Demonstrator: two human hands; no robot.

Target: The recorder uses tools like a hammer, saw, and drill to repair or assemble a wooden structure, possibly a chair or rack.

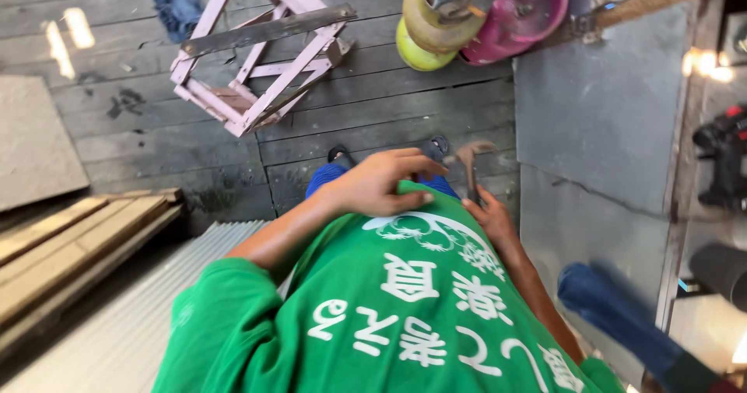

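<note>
Claw hammer (471,167): held in right hand (492,218), grip closed round the handle, head up at 12 o'clock, kept clear of the body. Left hand (377,183): empty, fingers spread flat on the green shirt (405,300). Pink wooden frame (261,50) lies tilted on plank floor (373,105), 11 o'clock.

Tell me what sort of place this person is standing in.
Probably a rough carpentry or repair workshop. The floor is worn dark planks, timber boards are stacked at one side beside a corrugated metal sheet, and the right hand holds a claw hammer.
</note>
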